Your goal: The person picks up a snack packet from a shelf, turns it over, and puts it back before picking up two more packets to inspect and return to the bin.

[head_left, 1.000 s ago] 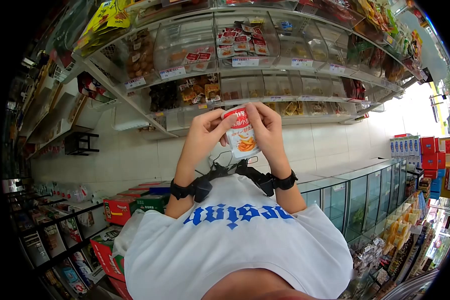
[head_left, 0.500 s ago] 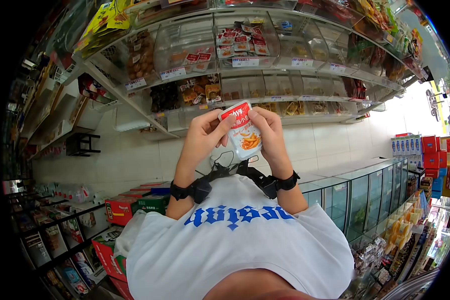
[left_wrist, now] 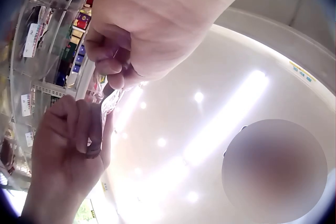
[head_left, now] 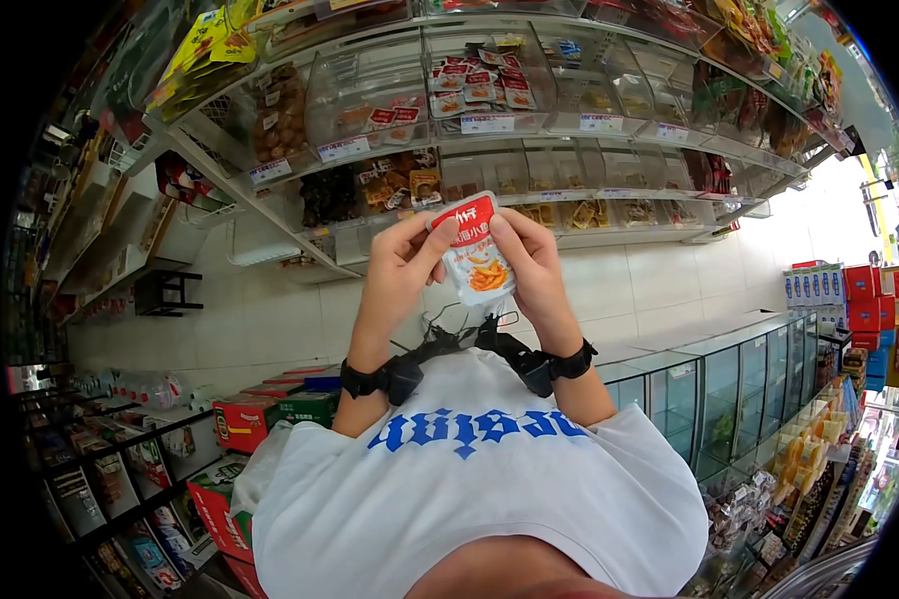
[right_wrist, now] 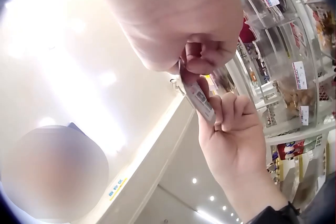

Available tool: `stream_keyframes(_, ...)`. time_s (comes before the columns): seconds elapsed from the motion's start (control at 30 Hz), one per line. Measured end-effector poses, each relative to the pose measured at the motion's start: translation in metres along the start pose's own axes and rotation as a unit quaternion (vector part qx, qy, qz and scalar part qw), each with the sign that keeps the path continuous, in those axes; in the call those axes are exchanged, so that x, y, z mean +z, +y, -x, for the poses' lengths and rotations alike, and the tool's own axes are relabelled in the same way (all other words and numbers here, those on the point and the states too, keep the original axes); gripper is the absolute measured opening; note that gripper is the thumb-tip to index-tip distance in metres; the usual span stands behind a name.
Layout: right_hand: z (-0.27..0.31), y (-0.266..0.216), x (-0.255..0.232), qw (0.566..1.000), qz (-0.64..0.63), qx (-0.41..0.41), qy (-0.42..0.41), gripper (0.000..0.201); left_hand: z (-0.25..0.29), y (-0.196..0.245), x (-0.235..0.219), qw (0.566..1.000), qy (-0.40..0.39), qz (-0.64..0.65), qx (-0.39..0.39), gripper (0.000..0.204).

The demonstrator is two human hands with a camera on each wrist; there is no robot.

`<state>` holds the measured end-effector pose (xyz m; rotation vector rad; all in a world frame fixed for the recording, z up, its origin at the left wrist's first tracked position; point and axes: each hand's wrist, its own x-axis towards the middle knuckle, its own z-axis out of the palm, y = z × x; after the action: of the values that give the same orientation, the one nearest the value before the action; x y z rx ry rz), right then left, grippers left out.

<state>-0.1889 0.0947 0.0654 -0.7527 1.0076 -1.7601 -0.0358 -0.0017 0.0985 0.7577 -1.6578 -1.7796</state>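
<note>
A small red-and-white snack packet point(head_left: 481, 262), printed with an orange food picture, is held up between both hands in front of the chest. My left hand point(head_left: 402, 268) pinches its left edge, thumb on the printed front and fingers curled behind. On the opposite edge, my right hand point(head_left: 532, 262) pinches it the same way, thumb near the upper corner. From the right wrist view the packet point(right_wrist: 198, 98) appears nearly edge-on, its back label showing. In the left wrist view the right hand point(left_wrist: 71, 140) has curled fingers against the packet's edge.
Beyond the hands stands a shelf rack point(head_left: 400, 150) with clear bins; similar red-and-white packets point(head_left: 481, 80) fill one bin. Glass cases point(head_left: 709, 389) line the right. Boxes point(head_left: 250, 419) are stacked at lower left, and a black stool point(head_left: 165, 292) stands on the tiled floor.
The packet has risen slightly and shifted a little left, its tilt varying. My right thumb has slid outward toward its edge, uncovering more of the red top. Both hands keep their pinch.
</note>
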Motion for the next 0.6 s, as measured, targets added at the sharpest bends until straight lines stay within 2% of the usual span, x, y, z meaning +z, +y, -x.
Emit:
stream_keyframes(0.13, -0.002, 0.003, 0.007, 0.994, 0.085, -0.046, 0.051, 0.029, -0.007, -0.005, -0.005, 0.998, 0.062, 0.018, -0.01, 0.031)
stream_keyframes(0.17, -0.005, 0.006, 0.003, 0.986, 0.137, -0.081, 0.056, 0.026, -0.009, -0.004, -0.005, 0.998, 0.054, 0.02, -0.01, 0.035)
stream_keyframes(0.23, -0.01, 0.01, -0.006, 0.957, 0.24, -0.15, 0.066, 0.024, -0.014, -0.02, -0.003, 0.999, 0.035, 0.041, -0.008, 0.04)
stream_keyframes(0.3, -0.009, 0.004, -0.004, 0.911, 0.36, -0.191, 0.065, 0.025, -0.014, -0.025, 0.001, 1.0, -0.002, 0.03, -0.005, 0.047)
stream_keyframes(0.33, -0.009, 0.0, -0.002, 0.881, 0.418, -0.211, 0.065, 0.027, -0.014, -0.027, 0.007, 0.998, 0.038, 0.055, 0.011, 0.047)
stream_keyframes(0.4, -0.011, 0.005, 0.0, 0.877, 0.414, -0.243, 0.003, 0.031, -0.015, -0.032, 0.019, 0.987, 0.118, 0.105, 0.041, 0.048)
stream_keyframes(0.43, -0.012, 0.006, 0.001, 0.874, 0.411, -0.258, -0.028, 0.034, -0.016, -0.032, 0.017, 0.987, 0.118, 0.107, 0.037, 0.047)
stream_keyframes(0.53, -0.008, -0.001, 0.008, 0.834, 0.467, -0.289, -0.051, 0.041, -0.016, -0.023, 0.001, 0.991, 0.101, 0.091, 0.017, 0.042)
stream_keyframes(0.57, -0.009, 0.002, 0.008, 0.855, 0.441, -0.272, -0.021, 0.05, -0.013, -0.016, -0.005, 0.994, 0.085, 0.071, 0.005, 0.039)
stream_keyframes(0.6, -0.011, 0.003, 0.01, 0.88, 0.405, -0.248, 0.018, 0.049, -0.013, -0.018, -0.009, 0.995, 0.069, 0.068, 0.003, 0.035)
